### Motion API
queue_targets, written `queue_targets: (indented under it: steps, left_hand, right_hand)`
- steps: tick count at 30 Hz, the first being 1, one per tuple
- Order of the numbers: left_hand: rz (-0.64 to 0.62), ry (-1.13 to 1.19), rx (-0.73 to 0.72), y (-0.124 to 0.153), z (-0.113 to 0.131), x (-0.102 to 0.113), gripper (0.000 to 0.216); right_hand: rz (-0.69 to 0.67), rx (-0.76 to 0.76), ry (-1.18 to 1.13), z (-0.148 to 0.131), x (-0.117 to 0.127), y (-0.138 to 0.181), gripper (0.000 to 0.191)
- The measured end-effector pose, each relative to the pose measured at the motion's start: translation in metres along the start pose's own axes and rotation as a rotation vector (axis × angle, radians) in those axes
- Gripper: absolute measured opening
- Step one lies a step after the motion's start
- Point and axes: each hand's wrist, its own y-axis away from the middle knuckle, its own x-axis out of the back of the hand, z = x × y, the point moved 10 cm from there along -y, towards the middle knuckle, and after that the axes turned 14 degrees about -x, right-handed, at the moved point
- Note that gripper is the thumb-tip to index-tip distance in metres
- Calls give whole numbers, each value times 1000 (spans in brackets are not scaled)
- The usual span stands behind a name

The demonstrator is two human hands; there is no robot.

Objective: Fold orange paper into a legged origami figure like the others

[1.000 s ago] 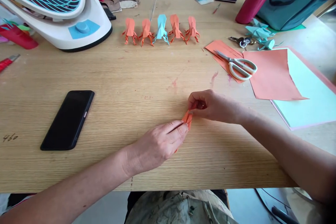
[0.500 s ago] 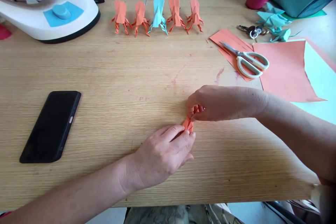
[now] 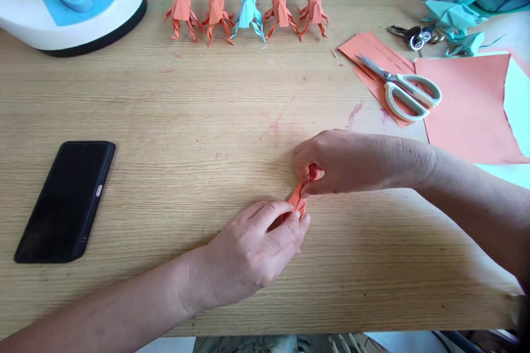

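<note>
paper (image 3: 297, 197), slanted lengthwise, far end rightward

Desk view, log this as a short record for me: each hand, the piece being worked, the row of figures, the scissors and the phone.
Left hand: fingers holding the lower end of the folded orange paper
Right hand: fingers pinching its upper end
Piece in work: small, narrow, partly hidden by both hands
Row of figures: five folded paper figures, four orange, the middle one blue
Scissors: lying on orange paper pieces, grey-white handles
Phone: flat on the desk, screen dark
</note>
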Motion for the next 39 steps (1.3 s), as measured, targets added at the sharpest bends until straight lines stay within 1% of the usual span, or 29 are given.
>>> queue_targets:
  steps: [2, 5, 10, 16, 21, 24, 26, 31, 36, 39]
  left_hand:
    - [-4, 0, -3, 0, 0, -1, 27]
    - [11, -13, -12, 1, 0, 0, 25]
    - [2, -40, -10, 0, 0, 1, 22]
    - [-26, -59, -51, 1, 4, -2, 24]
    - [-12, -60, -40, 2, 3, -1, 25]
    - [-16, -75, -57, 2, 5, -2, 28]
    - [-19, -78, -62, 3, 6, -3, 31]
    - [-67, -110, -55, 5, 7, -7, 31]
    - [-96, -141, -76, 6, 11, -7, 33]
    - [-106, -143, -70, 4, 10, -4, 30]
  right_hand:
    - [14, 7, -10, -1, 0, 1, 12]
    - [16, 10, 41, -4, -2, 2, 11]
    - [-14, -29, 111, -3, -7, 0, 6]
    - [32, -32, 141, -6, -6, 2, 11]
    - [52, 52, 152, -15, -7, 12, 11]
    - [41, 51, 134, -12, -10, 13, 11]
    - [49, 55, 164, -12, -12, 13, 14]
    - [43, 113, 207, -23, -16, 20, 6]
    - [57, 157, 120, -23, -16, 28, 8]
    - [77, 287, 22, -25, -14, 35, 13]
